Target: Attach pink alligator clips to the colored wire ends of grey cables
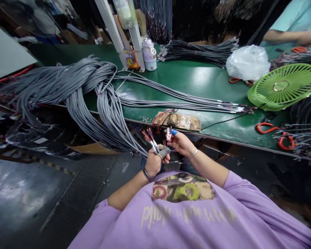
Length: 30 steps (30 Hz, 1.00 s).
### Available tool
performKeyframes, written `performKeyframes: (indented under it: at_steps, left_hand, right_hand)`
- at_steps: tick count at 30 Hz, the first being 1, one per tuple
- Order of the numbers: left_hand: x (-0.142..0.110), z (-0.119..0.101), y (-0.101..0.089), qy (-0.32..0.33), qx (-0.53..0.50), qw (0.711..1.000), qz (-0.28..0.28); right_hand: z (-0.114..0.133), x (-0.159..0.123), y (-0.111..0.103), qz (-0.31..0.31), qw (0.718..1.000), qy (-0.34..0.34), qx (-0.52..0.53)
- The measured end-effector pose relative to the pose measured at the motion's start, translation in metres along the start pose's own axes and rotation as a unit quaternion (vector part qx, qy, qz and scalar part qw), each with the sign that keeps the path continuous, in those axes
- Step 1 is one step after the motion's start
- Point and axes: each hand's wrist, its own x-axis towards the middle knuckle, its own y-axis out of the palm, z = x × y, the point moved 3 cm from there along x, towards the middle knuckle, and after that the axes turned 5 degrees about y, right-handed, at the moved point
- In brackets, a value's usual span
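My left hand, with a dark band at the wrist, is closed around several grey cables. Their stripped ends fan upward into thin coloured wires, with white wrapping just below. A grey cover sits on my left thumb. Beside it, my right hand has its fingers drawn together close to some fine wire ends. Blue and whitish coverings show on its fingertips. What lies between those fingers is too small to make out. From my left hand the cables run back to a large grey cable bundle draped over the bench edge.
On the green bench lie a wooden block with wires, a green fan, red-handled hooks and a plastic bag. A bottle stands by the post. Black cables lie behind. Another person's arm shows far right.
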Motion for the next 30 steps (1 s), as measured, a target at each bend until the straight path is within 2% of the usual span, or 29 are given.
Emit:
performKeyframes:
  at_steps: [3, 7, 9, 16, 22, 30]
  left_hand:
    - [0.002, -0.002, 0.002, 0.006, -0.009, 1.000, -0.008]
    - [0.005, -0.005, 0.002, -0.001, -0.020, 1.000, -0.015]
    - [0.007, -0.005, 0.002, -0.006, -0.022, 1.000, -0.017]
    - [0.010, 0.000, 0.002, -0.028, -0.027, 0.999, -0.017]
    - [0.012, 0.006, 0.002, -0.036, -0.034, 0.999, -0.021]
    - [0.005, 0.002, 0.000, -0.008, -0.038, 0.999, -0.005]
  right_hand:
    - [0.000, -0.001, 0.001, 0.002, 0.999, -0.021, -0.028]
    - [-0.001, 0.001, -0.003, -0.038, 0.990, -0.097, -0.091]
    - [-0.002, 0.003, -0.004, -0.045, 0.987, -0.113, -0.107]
    - [-0.009, 0.016, -0.003, -0.009, 1.000, 0.011, -0.008]
    - [-0.011, 0.017, 0.000, -0.028, 0.999, 0.006, 0.035]
    - [-0.009, 0.006, 0.000, -0.002, 0.999, 0.026, 0.036]
